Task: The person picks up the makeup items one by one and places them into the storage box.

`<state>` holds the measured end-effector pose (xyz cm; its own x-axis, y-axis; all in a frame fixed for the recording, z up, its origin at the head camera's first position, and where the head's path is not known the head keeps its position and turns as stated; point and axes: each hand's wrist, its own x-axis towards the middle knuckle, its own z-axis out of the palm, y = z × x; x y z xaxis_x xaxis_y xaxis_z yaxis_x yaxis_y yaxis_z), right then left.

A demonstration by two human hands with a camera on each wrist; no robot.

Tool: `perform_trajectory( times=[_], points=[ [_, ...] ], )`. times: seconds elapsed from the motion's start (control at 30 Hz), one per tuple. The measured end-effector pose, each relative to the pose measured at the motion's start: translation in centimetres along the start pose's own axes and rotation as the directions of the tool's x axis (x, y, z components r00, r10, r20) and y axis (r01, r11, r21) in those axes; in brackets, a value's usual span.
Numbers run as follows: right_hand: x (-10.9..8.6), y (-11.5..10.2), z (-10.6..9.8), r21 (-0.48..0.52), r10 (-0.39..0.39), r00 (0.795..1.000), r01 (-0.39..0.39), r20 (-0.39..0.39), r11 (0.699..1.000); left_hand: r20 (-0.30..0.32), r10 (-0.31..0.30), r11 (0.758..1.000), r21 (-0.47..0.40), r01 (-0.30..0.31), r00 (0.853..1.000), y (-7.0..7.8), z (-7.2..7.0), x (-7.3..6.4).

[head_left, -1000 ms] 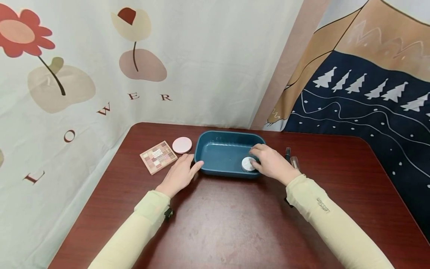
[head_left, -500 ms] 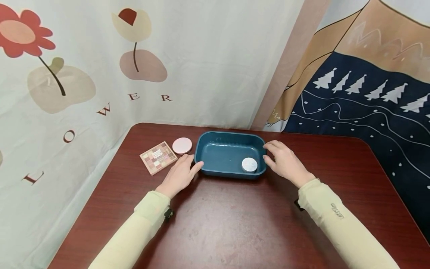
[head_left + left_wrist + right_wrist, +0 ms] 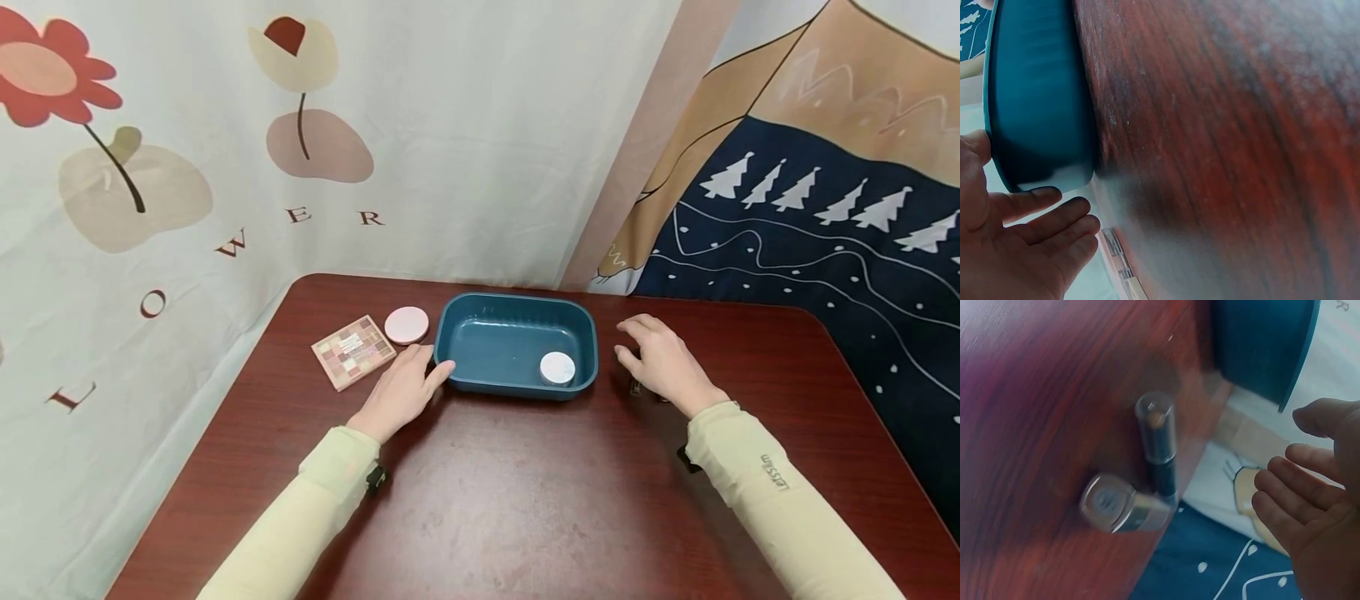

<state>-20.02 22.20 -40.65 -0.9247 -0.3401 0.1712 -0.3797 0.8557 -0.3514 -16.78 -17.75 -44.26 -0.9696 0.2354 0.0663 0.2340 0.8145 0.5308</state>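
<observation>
A teal plastic bin (image 3: pixel 487 343) stands near the table's far edge, a white-lidded round jar (image 3: pixel 557 368) in its near right corner. My left hand (image 3: pixel 401 387) rests at the bin's left end, thumb along the rim and nearly straight fingers outside. To the right of the bin, my right hand (image 3: pixel 660 358) hovers with loose, parted fingers and holds nothing. Below it, in the right wrist view, stand a slim tube (image 3: pixel 1159 440) with a clear upper part and dark lower part, and a clear squarish bottle (image 3: pixel 1124 506). The hand mostly hides both in the head view.
A pink round compact (image 3: pixel 407 325) and an eyeshadow palette (image 3: pixel 354 353) lie left of the bin, close to my left hand. The dark red wooden table (image 3: pixel 495 483) ends at a printed curtain (image 3: pixel 465 150) behind the bin.
My right hand has let go of the white-lidded jar inside the bin and moved right, out over the tube and bottle. My left hand has stayed at the bin's left end.
</observation>
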Motion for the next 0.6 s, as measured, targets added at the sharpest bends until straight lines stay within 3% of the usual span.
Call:
perform_trajectory(
  times=[0.6],
  points=[
    [-1.8, 3.0, -0.2, -0.007, 0.067, 0.997, -0.067, 0.024, 0.998, 0.001, -0.003, 1.000, 0.000, 0.003, 1.000, 0.0, -0.1, 0.0]
  ],
)
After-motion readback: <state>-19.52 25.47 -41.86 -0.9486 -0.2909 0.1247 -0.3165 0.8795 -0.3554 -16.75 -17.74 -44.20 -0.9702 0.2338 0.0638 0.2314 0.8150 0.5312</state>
